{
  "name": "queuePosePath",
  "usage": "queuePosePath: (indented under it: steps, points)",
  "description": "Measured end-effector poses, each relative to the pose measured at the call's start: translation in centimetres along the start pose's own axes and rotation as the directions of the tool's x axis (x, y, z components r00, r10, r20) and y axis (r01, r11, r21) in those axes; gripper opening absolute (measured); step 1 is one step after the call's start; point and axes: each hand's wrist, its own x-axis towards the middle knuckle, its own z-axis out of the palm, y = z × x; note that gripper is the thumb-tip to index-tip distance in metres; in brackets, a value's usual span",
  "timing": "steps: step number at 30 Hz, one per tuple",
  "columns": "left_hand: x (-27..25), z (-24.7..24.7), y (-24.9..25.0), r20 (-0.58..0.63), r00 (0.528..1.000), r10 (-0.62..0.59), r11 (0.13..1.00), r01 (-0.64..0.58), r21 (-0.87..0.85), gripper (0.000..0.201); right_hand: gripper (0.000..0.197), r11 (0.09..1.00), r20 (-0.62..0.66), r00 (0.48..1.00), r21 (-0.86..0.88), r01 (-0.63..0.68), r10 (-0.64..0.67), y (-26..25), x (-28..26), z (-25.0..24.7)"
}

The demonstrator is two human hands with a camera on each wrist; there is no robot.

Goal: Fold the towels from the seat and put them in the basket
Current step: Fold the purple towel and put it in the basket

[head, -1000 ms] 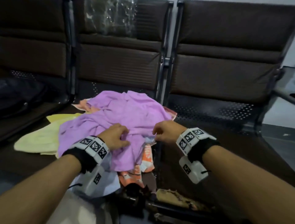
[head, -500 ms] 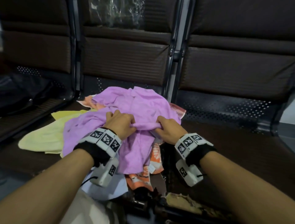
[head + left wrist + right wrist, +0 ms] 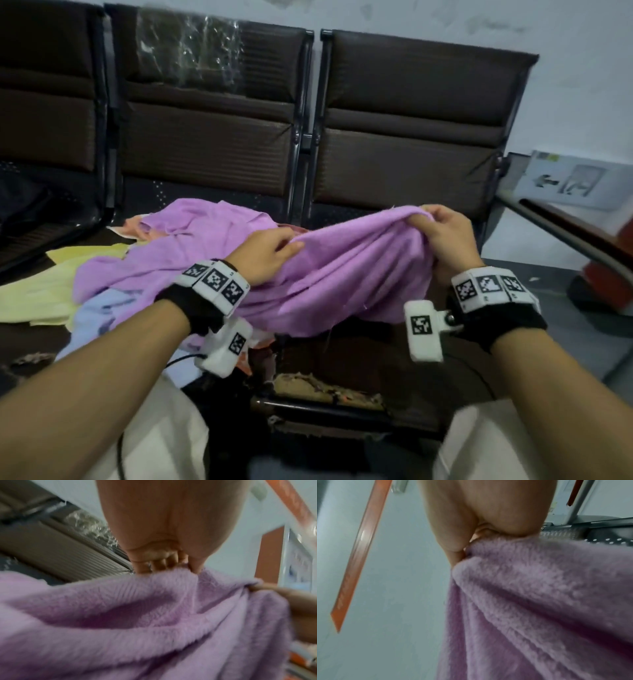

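A purple towel (image 3: 346,274) is lifted off the pile on the dark brown seat (image 3: 342,363), stretched between both hands. My left hand (image 3: 270,255) grips its upper edge near the middle of the head view; in the left wrist view the left hand (image 3: 171,561) curls its fingers over the fluffy purple towel (image 3: 137,615). My right hand (image 3: 442,233) pinches the far corner, raised higher to the right. From the right wrist, the right hand (image 3: 467,545) clamps the bunched towel (image 3: 539,601). The towel's left part still trails onto the pile. No basket is in view.
More towels lie on the seat to the left: a yellow one (image 3: 44,291), a pale blue one (image 3: 99,311) and an orange patterned one (image 3: 137,229). The seat's front edge is torn (image 3: 308,387). Brown chair backs (image 3: 411,120) stand behind. A metal armrest (image 3: 565,236) is at the right.
Both hands have taken hold of the purple towel and lifted it off the pile. The right hand moved up and to the right, spreading the cloth. The head view has tilted up.
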Motion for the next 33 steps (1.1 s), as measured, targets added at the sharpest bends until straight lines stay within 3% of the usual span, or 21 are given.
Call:
queuePosePath:
  steps: [4, 7, 10, 12, 14, 17, 20, 22, 23, 25, 28, 33]
  points:
    - [2.4, 1.1, 3.2, -0.176, 0.983, -0.051, 0.949, -0.008, -0.317, 0.025, 0.008, 0.991, -0.087, 0.994, 0.103, 0.081, -0.072, -0.5, 0.9, -0.6]
    - [3.7, 2.7, 2.8, -0.157, 0.982, -0.101, 0.946, 0.046, -0.321, 0.02, 0.024, 0.996, 0.123, 0.99, 0.07, 0.059, -0.067, 0.9, 1.1, 0.8]
    - [3.9, 5.3, 1.4, -0.01, 0.992, -0.126, 0.959, 0.119, -0.256, 0.018, 0.05, 0.979, 0.392, 0.905, -0.18, -0.099, 0.164, 4.3, 1.3, 1.7]
    - [3.9, 6.9, 0.4, 0.108, 0.987, -0.116, 0.977, 0.133, -0.169, 0.014, 0.052, 0.89, 0.431, 0.861, -0.454, -0.05, 0.269, 6.5, 1.6, 1.5]
    - [3.5, 7.6, 0.1, 0.215, 0.972, -0.095, 0.99, 0.115, -0.081, 0.013, 0.047, 0.692, 0.427, 0.854, -0.713, 0.115, 0.298, 7.6, 1.6, 0.3]
    - [3.5, 8.4, -0.5, 0.324, 0.945, -0.035, 0.999, 0.036, 0.002, 0.016, 0.045, 0.414, 0.435, 0.757, -0.879, 0.239, 0.488, 9.6, 1.7, -1.3]
    - [3.4, 8.4, -0.8, 0.311, 0.95, 0.027, 0.999, -0.037, 0.027, 0.018, 0.047, 0.311, 0.415, 0.641, -0.909, 0.276, 0.646, 11.2, 1.3, -1.9]
    - [3.6, 8.0, -0.9, 0.223, 0.974, 0.037, 0.998, -0.046, 0.038, 0.023, 0.052, 0.28, 0.439, 0.547, -0.893, 0.353, 0.712, 12.0, 1.3, -2.1]
    - [3.6, 7.8, -1.0, 0.176, 0.984, 0.029, 0.998, -0.038, 0.05, 0.024, 0.049, 0.269, 0.45, 0.533, -0.883, 0.384, 0.716, 12.4, 1.3, -2.1]
    - [3.6, 7.5, -0.9, 0.106, 0.994, -0.002, 0.999, -0.004, 0.055, 0.023, 0.032, 0.221, 0.463, 0.602, -0.874, 0.434, 0.651, 12.9, 1.0, -2.2]
    - [3.7, 7.5, -0.7, 0.078, 0.995, -0.066, 0.996, 0.061, 0.063, 0.025, 0.026, 0.17, 0.482, 0.707, -0.868, 0.467, 0.518, 12.9, 0.8, -2.3]
    - [3.8, 7.7, -0.4, 0.141, 0.967, -0.212, 0.977, 0.213, 0.007, 0.029, 0.013, 0.325, 0.534, 0.736, -0.843, 0.428, 0.416, 10.1, 1.0, -1.9]
